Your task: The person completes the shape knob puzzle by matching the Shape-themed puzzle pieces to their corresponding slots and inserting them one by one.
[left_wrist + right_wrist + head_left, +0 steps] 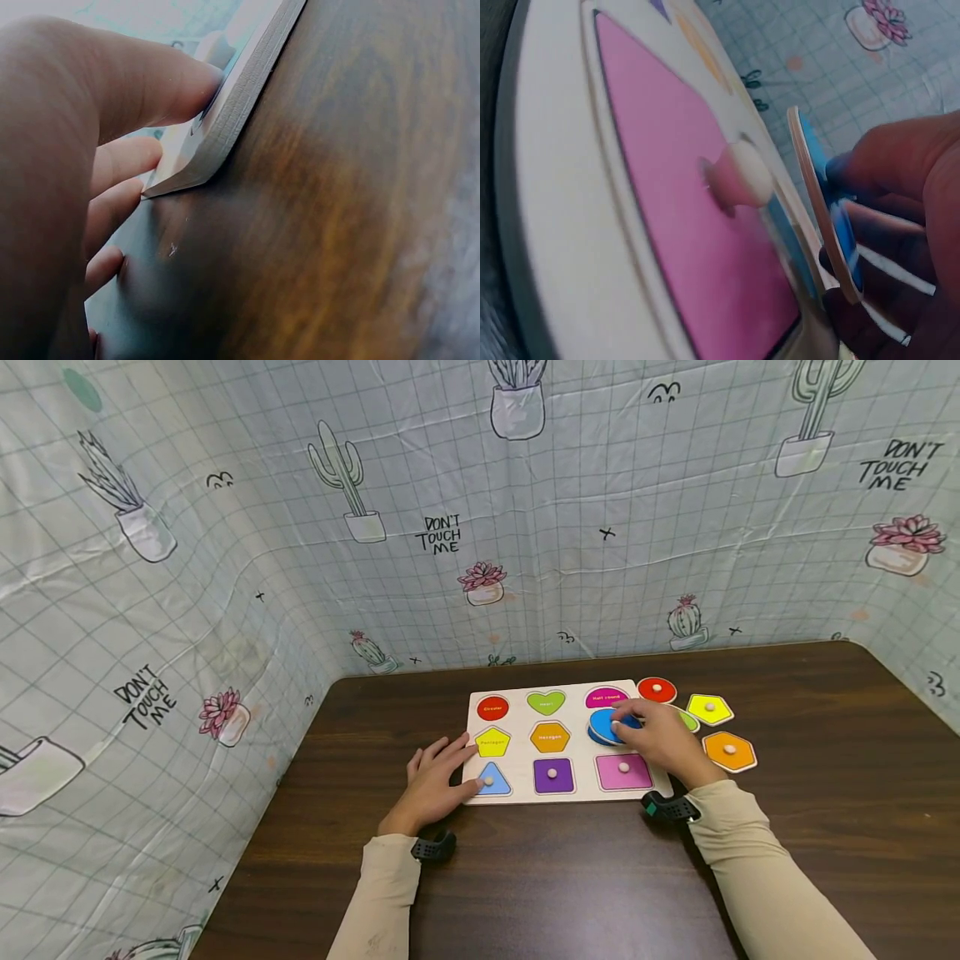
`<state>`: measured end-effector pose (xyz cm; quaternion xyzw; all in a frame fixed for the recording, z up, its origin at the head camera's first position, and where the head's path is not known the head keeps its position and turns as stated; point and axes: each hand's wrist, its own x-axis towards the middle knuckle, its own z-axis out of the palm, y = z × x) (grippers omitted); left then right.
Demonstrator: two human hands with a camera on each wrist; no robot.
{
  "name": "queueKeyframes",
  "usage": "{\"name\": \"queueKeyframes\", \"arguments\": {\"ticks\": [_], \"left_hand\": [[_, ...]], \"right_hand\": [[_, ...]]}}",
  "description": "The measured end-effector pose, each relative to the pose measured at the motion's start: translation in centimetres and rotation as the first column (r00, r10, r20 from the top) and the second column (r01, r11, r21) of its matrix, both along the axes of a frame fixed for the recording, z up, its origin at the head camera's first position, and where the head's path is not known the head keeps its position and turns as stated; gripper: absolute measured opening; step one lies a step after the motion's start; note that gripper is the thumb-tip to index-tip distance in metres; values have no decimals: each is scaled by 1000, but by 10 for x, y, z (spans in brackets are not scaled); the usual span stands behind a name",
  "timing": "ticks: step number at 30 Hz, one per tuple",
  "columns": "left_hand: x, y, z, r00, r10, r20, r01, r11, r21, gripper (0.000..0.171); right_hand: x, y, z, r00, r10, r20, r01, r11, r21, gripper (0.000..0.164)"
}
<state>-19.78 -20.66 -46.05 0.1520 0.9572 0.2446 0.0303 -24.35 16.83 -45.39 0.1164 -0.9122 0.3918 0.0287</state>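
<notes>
A white shape-puzzle board (pixel 521 777) lies on the table. My right hand (pixel 667 739) holds a blue oval piece (pixel 603 723) over the right end of its middle row. In the right wrist view that piece (pixel 808 154) is tilted, with blue showing on the board below. My left hand (pixel 431 785) rests at the board's left edge, its thumb on top by the knob of a blue triangle (pixel 498 787). A purple square (pixel 562 783) and a pink rectangle (pixel 639 782) with knobs sit in the bottom row. Labelled, knobless shapes show in the upper rows.
Loose knobbed pieces lie right of the board: a red round one (pixel 666 690), a yellow pentagon (pixel 701 713), an orange hexagon (pixel 738 761) and a green one (pixel 690 722) partly behind my right hand. A patterned cloth (pixel 420 593) hangs behind the dark wooden table (pixel 540 877).
</notes>
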Motion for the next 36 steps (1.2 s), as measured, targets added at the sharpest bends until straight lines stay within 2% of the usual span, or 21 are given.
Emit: {"name": "queueKeyframes", "arguments": {"ticks": [5,14,22,36], "left_hand": [[0,-2,-1,1000,2,-4,-2,1000,-7,63],[1,0,-2,1000,14,2,-14,1000,-13,63],[2,1,1,1000,-2,-11,2,1000,7,63],[0,1,-2,1000,4,-7,-4,1000,-17,63]], "right_hand": [[-4,-4,1,1000,25,2,-25,1000,15,25],[-3,-4,0,1000,16,-14,-16,1000,12,23],[-2,-3,-1,1000,10,-15,-10,1000,7,24],[-2,-2,0,1000,15,-18,-15,1000,12,22]]}}
